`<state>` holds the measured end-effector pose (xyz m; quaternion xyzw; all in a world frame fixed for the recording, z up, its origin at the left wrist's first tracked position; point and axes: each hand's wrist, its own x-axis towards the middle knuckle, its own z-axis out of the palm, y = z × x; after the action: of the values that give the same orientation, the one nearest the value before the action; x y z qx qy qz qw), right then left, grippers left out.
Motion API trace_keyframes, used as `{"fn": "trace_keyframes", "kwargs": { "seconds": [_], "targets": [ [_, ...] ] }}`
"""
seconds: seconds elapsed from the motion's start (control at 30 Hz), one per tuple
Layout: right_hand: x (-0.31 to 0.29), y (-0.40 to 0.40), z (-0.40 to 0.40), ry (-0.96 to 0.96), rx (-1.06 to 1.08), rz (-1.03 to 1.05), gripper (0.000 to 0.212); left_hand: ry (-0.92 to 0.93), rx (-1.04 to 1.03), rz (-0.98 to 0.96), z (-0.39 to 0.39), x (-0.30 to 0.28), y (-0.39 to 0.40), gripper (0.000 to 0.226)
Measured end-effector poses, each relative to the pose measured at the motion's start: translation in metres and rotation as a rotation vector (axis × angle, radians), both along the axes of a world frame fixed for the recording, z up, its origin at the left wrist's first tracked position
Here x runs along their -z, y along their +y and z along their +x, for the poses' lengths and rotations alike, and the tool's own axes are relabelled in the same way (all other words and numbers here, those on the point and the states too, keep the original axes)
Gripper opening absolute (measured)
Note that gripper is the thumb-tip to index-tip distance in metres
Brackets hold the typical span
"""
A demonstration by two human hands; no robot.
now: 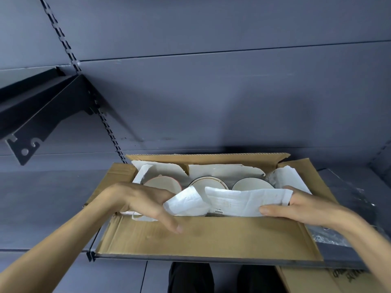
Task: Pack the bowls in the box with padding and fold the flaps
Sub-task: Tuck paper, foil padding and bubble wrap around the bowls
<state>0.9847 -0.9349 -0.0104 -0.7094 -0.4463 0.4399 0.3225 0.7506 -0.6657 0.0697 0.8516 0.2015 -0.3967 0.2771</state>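
Note:
An open cardboard box (203, 237) lies on a dark shelf with all flaps spread outward. Inside stand three pale bowls in a row: a red-rimmed bowl (161, 182) at left, a dark-rimmed bowl (208, 182) in the middle, another dark-rimmed bowl (251, 183) at right. White padding paper lines the far wall. A white padding sheet (230, 201) stretches over the near side of the bowls. My left hand (146, 203) pinches its left end, fingers hanging over the near flap. My right hand (296, 207) grips its right end.
A black shelf bracket (42, 115) juts from the grey back wall at upper left. Clear plastic wrap (347, 199) lies on the shelf right of the box. Another cardboard box (330, 280) sits below at lower right, beside dark trouser legs (190, 278).

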Motion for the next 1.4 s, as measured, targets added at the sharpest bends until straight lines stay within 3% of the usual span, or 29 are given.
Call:
{"fn": "trace_keyframes", "kwargs": {
  "seconds": [0.07, 0.17, 0.3, 0.37, 0.43, 0.53, 0.67, 0.77, 0.93, 1.07, 1.2, 1.4],
  "targets": [
    [-0.002, 0.001, -0.001, -0.024, -0.036, -0.005, 0.045, -0.005, 0.023, 0.033, 0.001, 0.008, 0.003, 0.018],
    [-0.002, -0.004, 0.000, -0.051, -0.018, -0.028, 0.046, 0.043, 0.032, 0.072, 0.008, 0.020, -0.001, 0.061],
    [-0.001, -0.012, 0.007, -0.217, 0.172, -0.139, 0.031, 0.054, 0.058, 0.112, 0.015, 0.021, -0.009, 0.086],
    [-0.002, -0.011, 0.007, -0.302, 0.163, -0.156, 0.035, 0.018, 0.019, 0.138, 0.014, 0.016, -0.007, 0.099],
    [-0.005, -0.009, 0.004, -0.289, 0.092, -0.140, 0.046, -0.078, 0.012, 0.138, 0.010, 0.014, -0.005, 0.086],
    [-0.013, -0.006, -0.003, -0.221, 0.021, -0.030, 0.037, -0.257, 0.052, 0.229, 0.006, 0.011, 0.001, 0.046],
    [-0.019, 0.001, -0.009, -0.239, 0.065, 0.136, 0.024, -0.323, 0.160, 0.344, 0.007, 0.011, 0.005, 0.021],
    [-0.016, 0.006, -0.010, -0.372, 0.119, 0.153, 0.009, -0.314, 0.240, 0.437, 0.009, 0.017, 0.004, 0.025],
    [-0.014, 0.015, -0.027, -0.387, 0.097, 0.262, 0.018, -0.288, 0.285, 0.615, 0.004, 0.038, 0.001, 0.028],
    [-0.002, 0.029, -0.043, -0.418, 0.069, 0.322, 0.020, -0.303, 0.255, 0.524, -0.004, 0.043, 0.004, 0.024],
    [0.009, 0.036, -0.054, -0.485, -0.038, 0.209, 0.019, -0.460, 0.230, 0.385, -0.015, 0.031, 0.009, 0.009],
    [-0.005, 0.043, -0.055, -0.652, -0.004, 0.198, 0.041, -0.414, 0.210, 0.532, -0.024, 0.023, 0.015, 0.015]
  ]
}}
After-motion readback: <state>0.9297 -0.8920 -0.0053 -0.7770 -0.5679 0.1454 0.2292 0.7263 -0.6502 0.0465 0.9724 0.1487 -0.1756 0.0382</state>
